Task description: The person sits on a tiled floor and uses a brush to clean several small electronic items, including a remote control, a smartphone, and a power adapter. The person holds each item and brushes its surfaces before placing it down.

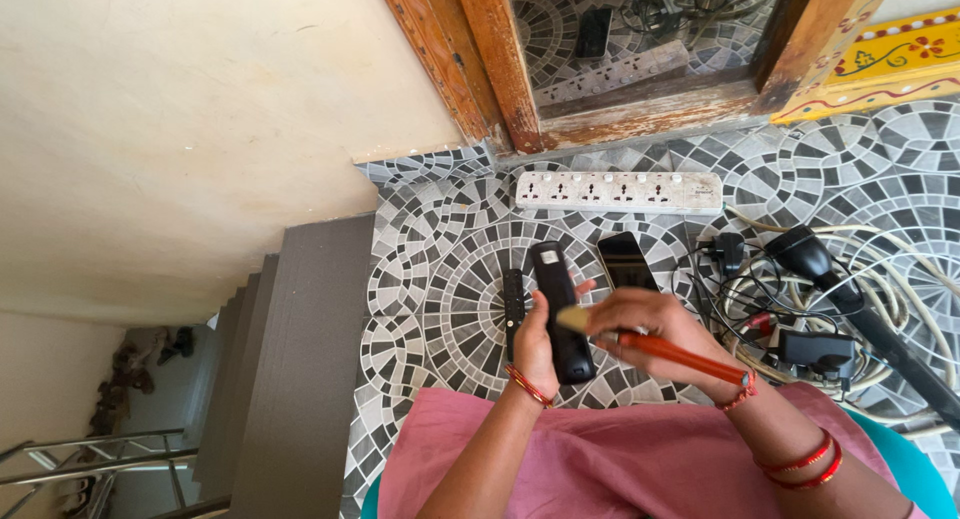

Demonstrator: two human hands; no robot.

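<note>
My left hand (535, 341) grips a long black remote control (560, 309), holding it upright over the patterned tile surface. My right hand (655, 329) holds a paintbrush with an orange-red handle (680, 355); its pale bristles (572, 319) rest against the remote's right side. A second, slimmer black remote (513, 301) lies on the tiles just left of the held one. A black phone (626, 260) lies flat right behind my right hand.
A white power strip (618, 192) lies against a wooden-framed mirror (640, 49). A tangle of cables, plugs and adapters (810, 309) fills the right side. The tiled ledge (430, 279) drops off at left to grey stairs (290, 359). A pink cloth (600, 449) covers my lap.
</note>
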